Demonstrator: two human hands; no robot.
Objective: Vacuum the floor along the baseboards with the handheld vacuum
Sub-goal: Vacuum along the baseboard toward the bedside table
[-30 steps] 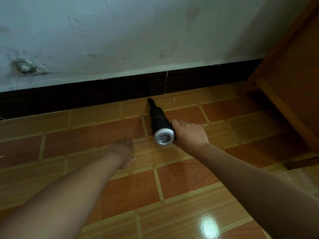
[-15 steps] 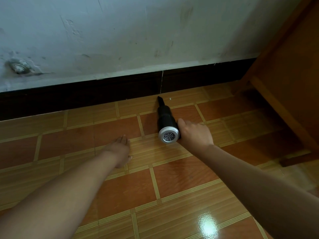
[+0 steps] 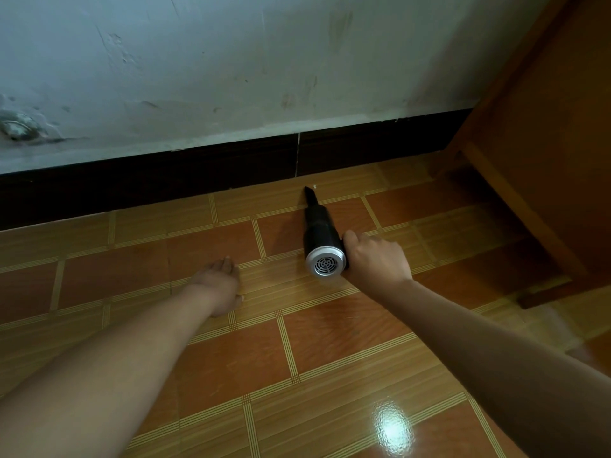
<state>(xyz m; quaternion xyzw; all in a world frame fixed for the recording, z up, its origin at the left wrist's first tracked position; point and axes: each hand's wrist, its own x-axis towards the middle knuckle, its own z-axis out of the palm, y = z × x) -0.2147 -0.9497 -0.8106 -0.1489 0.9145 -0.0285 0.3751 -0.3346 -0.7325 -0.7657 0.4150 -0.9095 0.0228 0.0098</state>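
Observation:
My right hand (image 3: 375,259) grips the black handheld vacuum (image 3: 319,231) on its right side, near its silver vented rear cap. The vacuum lies low over the orange tiled floor (image 3: 330,342), its narrow nozzle pointing at the dark baseboard (image 3: 198,180) and ending a short way in front of it, beside a small white speck. A pale vertical seam splits the baseboard just above the nozzle. My left hand (image 3: 220,284) rests flat on the tiles to the left of the vacuum, fingers straight and pointing toward the wall.
A wooden piece of furniture (image 3: 545,143) stands at the right, its side panel and low rail reaching the baseboard. The scuffed white wall (image 3: 231,67) carries a small metal fitting (image 3: 16,127) at the far left. A glare spot shines on the near tiles.
My right hand has slid the vacuum to the right along the baseboard, from left of the seam to just past it. My left hand has stayed flat on the floor.

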